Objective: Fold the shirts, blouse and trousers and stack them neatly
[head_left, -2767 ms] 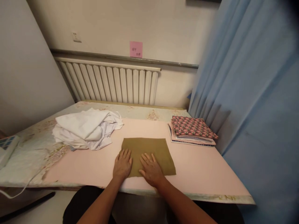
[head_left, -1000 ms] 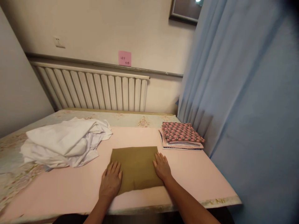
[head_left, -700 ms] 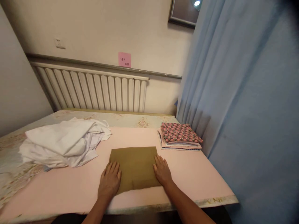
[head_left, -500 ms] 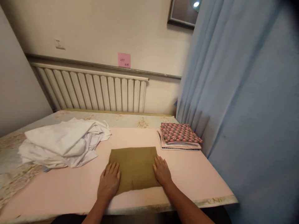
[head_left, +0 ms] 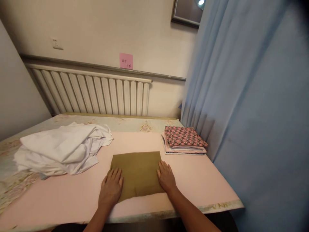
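Note:
An olive-brown folded cloth (head_left: 138, 174) lies flat on a pink sheet (head_left: 65, 196) near the front edge of the table. My left hand (head_left: 111, 187) rests palm down on its left edge, fingers stretched out. On the opposite edge my right hand (head_left: 166, 176) lies flat as well, its fingers extended. Neither hand grips anything. Left of the cloth is a crumpled white fabric heap (head_left: 62, 146). To the back right sits a stack of folded cloths (head_left: 184, 137), the top one red-pink patterned.
A floral cover (head_left: 127, 121) shows around the pink sheet. Behind the table stand a white radiator (head_left: 96, 93) and a wall with a pink note (head_left: 126, 61). A blue curtain (head_left: 260, 122) hangs close along the right side.
The view has shifted slightly, so everything sits a little further left in the picture. Both hands keep their places on the olive-brown cloth, which looks the same.

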